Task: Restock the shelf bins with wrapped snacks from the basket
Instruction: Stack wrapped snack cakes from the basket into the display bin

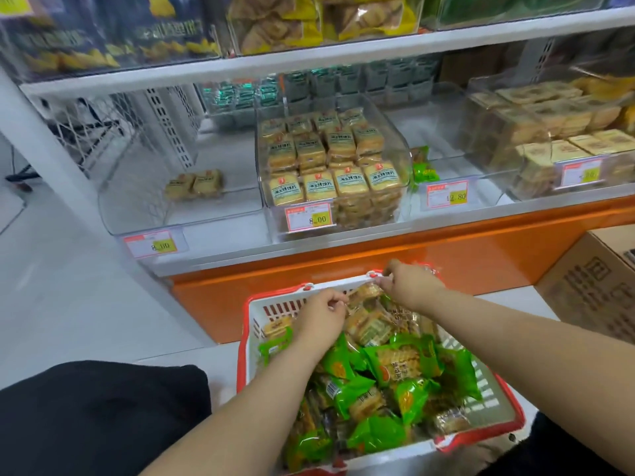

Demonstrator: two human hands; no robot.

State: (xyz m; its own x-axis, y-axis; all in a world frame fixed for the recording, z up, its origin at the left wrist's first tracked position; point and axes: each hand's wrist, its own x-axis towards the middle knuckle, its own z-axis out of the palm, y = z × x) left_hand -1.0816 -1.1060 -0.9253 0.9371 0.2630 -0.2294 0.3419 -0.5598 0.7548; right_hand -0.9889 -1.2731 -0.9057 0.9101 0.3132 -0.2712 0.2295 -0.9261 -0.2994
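The light is bright and even, with only soft, faint shadows. White shine sits on the clear bins [343, 159] and on the orange panel [446, 259] at 3 o'clock. The top shelf [309, 60] at 12 o'clock looks blurry and smeared. Straight lines bend near the edges. The basket [378, 455] at 6 o'clock is sharper, though the green snacks [405, 365] look a little soft.

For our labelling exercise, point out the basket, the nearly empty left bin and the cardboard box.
basket [244, 341]: head view, on its red left rim.
nearly empty left bin [137, 214]: head view, on its clear front wall.
cardboard box [591, 283]: head view, on its printed side face.
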